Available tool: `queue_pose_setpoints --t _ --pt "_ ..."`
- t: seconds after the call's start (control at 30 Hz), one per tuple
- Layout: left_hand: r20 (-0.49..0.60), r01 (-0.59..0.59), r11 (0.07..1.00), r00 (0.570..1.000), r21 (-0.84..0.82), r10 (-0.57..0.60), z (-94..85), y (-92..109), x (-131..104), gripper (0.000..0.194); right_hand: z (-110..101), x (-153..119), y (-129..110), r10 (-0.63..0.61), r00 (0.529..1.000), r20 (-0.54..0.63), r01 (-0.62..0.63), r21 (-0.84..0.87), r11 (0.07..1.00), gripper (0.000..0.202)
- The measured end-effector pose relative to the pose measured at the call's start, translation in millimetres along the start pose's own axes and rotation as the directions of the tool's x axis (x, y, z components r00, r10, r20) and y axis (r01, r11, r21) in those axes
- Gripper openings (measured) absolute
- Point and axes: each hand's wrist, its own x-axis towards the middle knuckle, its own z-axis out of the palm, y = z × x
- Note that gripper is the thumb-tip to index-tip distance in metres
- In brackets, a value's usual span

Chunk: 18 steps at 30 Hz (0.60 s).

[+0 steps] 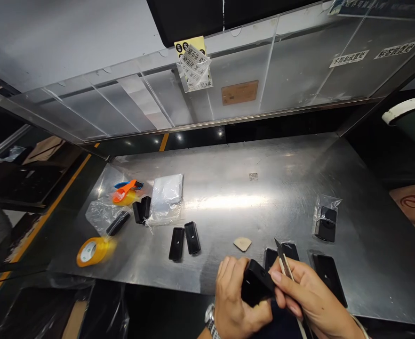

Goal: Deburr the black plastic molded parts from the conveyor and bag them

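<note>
My left hand (234,299), with a watch at the wrist, is wrapped round a black plastic part (259,278) near the table's front edge. The fingers of my right hand (304,292) close round a slim pointed tool (282,256), its dark tip pointing up and away; whether it is tweezers or a blade I cannot tell. My right fingertips are against the right side of the black part. Just behind my hands lie more black trays (290,250), partly covered. A small beige piece (242,243) rests on the table beyond my left hand.
On the metal table (221,160), two black trays (184,242) lie left of centre. Farther left are plastic bags (167,195), yellow tape (92,251) and an orange tape dispenser (125,192). A bagged black part (325,223) and a black tray (330,278) lie right.
</note>
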Motion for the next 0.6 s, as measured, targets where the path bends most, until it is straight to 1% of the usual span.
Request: queue_pose_setpoints --t 0.07,0.1,0.13,0.17,0.2,0.23,0.27,0.33,0.4,0.43,0.5,0.57,0.6 --pt "0.071 0.089 0.995 0.994 -0.05 -0.086 0.5 -2.8 0.8 0.031 -2.7 7.8 3.4 0.008 1.0 0.0 -0.008 0.036 0.999 0.038" --pt "0.125 0.157 0.985 0.981 -0.076 -0.146 2.8 -6.2 1.7 0.032 -4.6 12.5 5.7 0.016 1.0 -0.023 -0.015 0.056 0.998 0.038" --pt "0.183 0.236 0.968 0.959 -0.084 -0.217 7.0 -11.4 2.9 0.035 -7.0 17.4 8.4 0.021 0.997 -0.068 -0.016 0.075 0.997 0.038" --pt "0.232 0.32 0.944 0.927 -0.074 -0.296 13.1 -19.1 4.2 0.039 -9.6 22.3 11.4 0.023 0.991 -0.13 -0.011 0.093 0.996 0.038" --pt "0.259 0.39 0.92 0.893 -0.035 -0.369 20.8 -29.3 5.8 0.041 -12.4 27.0 14.8 0.024 0.98 -0.195 -0.003 0.109 0.994 0.038" --pt "0.257 0.461 0.886 0.852 0.05 -0.457 29.5 -42.1 7.6 0.041 -15.3 31.3 18.3 0.028 0.967 -0.252 0.003 0.12 0.993 0.04" --pt "0.227 0.51 0.854 0.824 0.103 -0.52 38.5 -56.9 9.6 0.043 -18.0 34.9 22.0 0.037 0.955 -0.295 0.0 0.126 0.992 0.043" --pt "0.178 0.581 0.793 0.774 0.185 -0.608 54.0 -89.8 14.4 0.049 -22.9 39.8 29.7 0.065 0.939 -0.337 -0.024 0.122 0.992 0.051" --pt "0.127 0.634 0.722 0.721 0.276 -0.681 62.5 -121.2 21.0 0.051 -27.1 42.4 37.9 0.084 0.929 -0.359 -0.051 0.1 0.994 0.057" --pt "0.097 0.654 0.685 0.697 0.322 -0.711 63.5 -134.9 25.0 0.05 -29.0 43.4 42.2 0.087 0.927 -0.365 -0.059 0.086 0.995 0.058" --pt "0.038 0.675 0.613 0.659 0.41 -0.751 59.6 -156.8 33.9 0.044 -32.7 46.2 51.3 0.08 0.925 -0.371 -0.061 0.062 0.996 0.058" --pt "-0.003 0.674 0.558 0.639 0.484 -0.769 49.6 -170.3 42.3 0.038 -35.5 50.2 60.6 0.063 0.925 -0.375 -0.05 0.043 0.998 0.054" --pt "-0.016 0.666 0.539 0.636 0.516 -0.771 43.4 -173.1 45.6 0.035 -36.5 52.2 65.0 0.047 0.927 -0.373 -0.04 0.028 0.999 0.053"
